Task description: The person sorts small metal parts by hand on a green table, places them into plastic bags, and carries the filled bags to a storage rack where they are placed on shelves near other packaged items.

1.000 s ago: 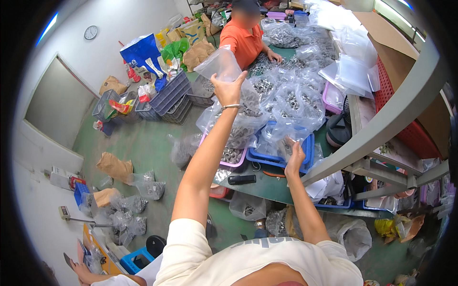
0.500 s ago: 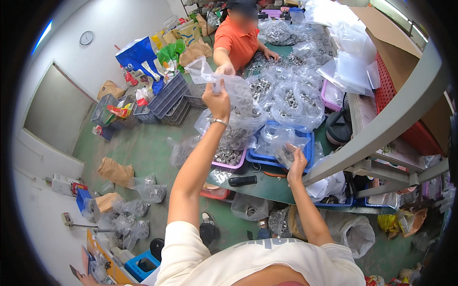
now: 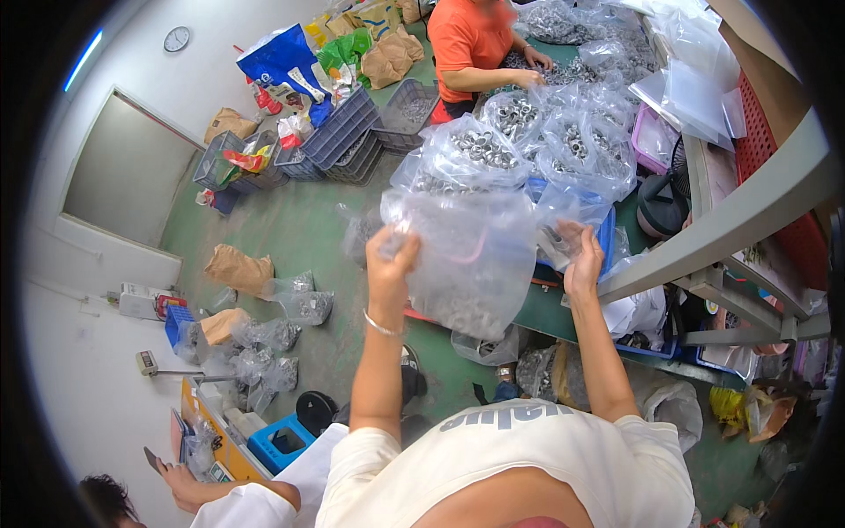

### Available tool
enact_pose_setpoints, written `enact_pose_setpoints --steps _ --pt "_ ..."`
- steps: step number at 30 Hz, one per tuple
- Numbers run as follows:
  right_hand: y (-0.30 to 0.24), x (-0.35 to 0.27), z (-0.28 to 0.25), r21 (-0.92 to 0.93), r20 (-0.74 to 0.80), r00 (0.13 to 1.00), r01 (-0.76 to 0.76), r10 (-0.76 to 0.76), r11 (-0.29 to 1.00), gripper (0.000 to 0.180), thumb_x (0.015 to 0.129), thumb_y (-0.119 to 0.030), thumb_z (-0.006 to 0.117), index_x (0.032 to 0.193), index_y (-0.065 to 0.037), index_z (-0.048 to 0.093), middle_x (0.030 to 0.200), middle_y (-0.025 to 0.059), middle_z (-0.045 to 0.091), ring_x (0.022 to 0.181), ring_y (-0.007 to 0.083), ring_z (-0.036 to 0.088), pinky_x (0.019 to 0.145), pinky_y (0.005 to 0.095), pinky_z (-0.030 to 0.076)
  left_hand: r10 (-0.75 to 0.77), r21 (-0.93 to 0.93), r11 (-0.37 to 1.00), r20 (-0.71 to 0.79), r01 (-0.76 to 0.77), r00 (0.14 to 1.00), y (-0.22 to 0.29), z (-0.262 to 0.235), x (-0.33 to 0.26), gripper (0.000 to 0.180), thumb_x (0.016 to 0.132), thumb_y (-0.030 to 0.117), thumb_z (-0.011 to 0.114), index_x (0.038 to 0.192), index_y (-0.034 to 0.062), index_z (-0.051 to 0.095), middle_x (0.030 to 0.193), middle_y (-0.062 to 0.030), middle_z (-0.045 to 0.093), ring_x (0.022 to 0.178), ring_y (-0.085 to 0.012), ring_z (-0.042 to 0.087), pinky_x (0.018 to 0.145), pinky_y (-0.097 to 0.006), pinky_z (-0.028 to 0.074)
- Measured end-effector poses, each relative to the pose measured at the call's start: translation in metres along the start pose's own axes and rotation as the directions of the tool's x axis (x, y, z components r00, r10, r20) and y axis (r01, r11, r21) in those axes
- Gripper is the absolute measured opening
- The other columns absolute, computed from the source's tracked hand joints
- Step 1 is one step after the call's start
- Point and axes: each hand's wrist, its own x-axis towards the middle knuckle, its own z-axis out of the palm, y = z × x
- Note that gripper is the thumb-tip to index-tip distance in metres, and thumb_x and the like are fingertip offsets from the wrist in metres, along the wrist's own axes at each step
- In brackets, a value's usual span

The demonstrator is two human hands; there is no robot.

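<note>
My left hand point(image 3: 392, 268) is closed in a pinch on the upper left corner of a large clear plastic bag point(image 3: 471, 273). The bag hangs flat and slightly blurred, with small grey pieces faintly visible through or in its lower part. My right hand point(image 3: 583, 260), palm up, is closed on a smaller clear plastic bag point(image 3: 556, 239) with something grey in it. That bag is above a blue tray point(image 3: 606, 227) at the table's near edge. Just beyond both hands stand bulging clear bags of metal rings point(image 3: 480, 148).
Across the table a person in an orange shirt point(image 3: 471, 44) has both hands among metal parts. A grey metal post point(image 3: 731, 216) slants past my right arm. Grey crates point(image 3: 352, 132) stand at the left. Behind me, another person's hand point(image 3: 180, 484) holds a dark flat object.
My left hand has drawn the large bag back from the person in orange and lowered it before me. That person's hand has let go and returned to the table. My view has shifted.
</note>
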Motion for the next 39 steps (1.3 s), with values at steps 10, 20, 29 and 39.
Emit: enact_pose_setpoints --steps 10,20,29,39 --pt "0.008 -0.026 -0.015 0.301 0.041 0.934 -0.349 0.354 0.888 0.028 0.091 -0.025 0.04 0.092 -0.002 0.055 0.088 0.0106 0.061 0.083 0.0224 0.056 0.08 0.0336 0.042 -0.136 0.062 0.988 -0.071 0.141 0.988 -0.041 -0.006 -0.121 0.015 0.073 0.015 0.066 0.077 0.0022 0.059 0.064 0.0039 0.049 0.055 -0.0036 0.039 0.049 -0.019 0.029" --pt "0.015 -0.072 -0.044 0.612 0.359 0.701 -0.675 0.616 0.411 0.025 0.092 -0.022 0.035 0.101 -0.006 0.052 0.095 0.0078 0.061 0.096 0.0238 0.054 0.089 0.042 0.039 -0.309 0.247 0.916 -0.064 0.315 0.949 -0.03 0.005 -0.223 0.015 0.071 0.004 0.062 0.084 -0.0025 0.061 0.076 -0.002 0.061 0.069 -0.0074 0.052 0.064 -0.021 0.042" --pt "0.002 -0.104 -0.05 0.616 0.244 0.519 -0.735 0.819 0.283 0.032 0.092 -0.022 0.027 0.107 -0.006 0.051 0.11 0.0104 0.056 0.106 0.0277 0.049 0.097 0.0468 0.031 -0.385 0.302 0.864 -0.116 0.402 0.916 -0.041 0.026 -0.321 0.016 0.074 0.009 0.061 0.085 -0.0029 0.061 0.075 -0.0007 0.06 0.069 -0.0073 0.05 0.063 -0.023 0.041" --pt "0.009 -0.108 -0.046 0.398 0.023 0.737 -0.627 0.676 0.67 0.042 0.095 -0.028 0.02 0.107 0.004 0.043 0.115 0.0203 0.05 0.108 0.0344 0.046 0.095 0.0419 0.036 -0.387 0.205 0.876 -0.241 0.437 0.89 -0.048 0.04 -0.384 0.019 0.077 0.012 0.061 0.089 -0.0035 0.061 0.081 -0.0028 0.062 0.072 -0.0078 0.052 0.065 -0.024 0.042"
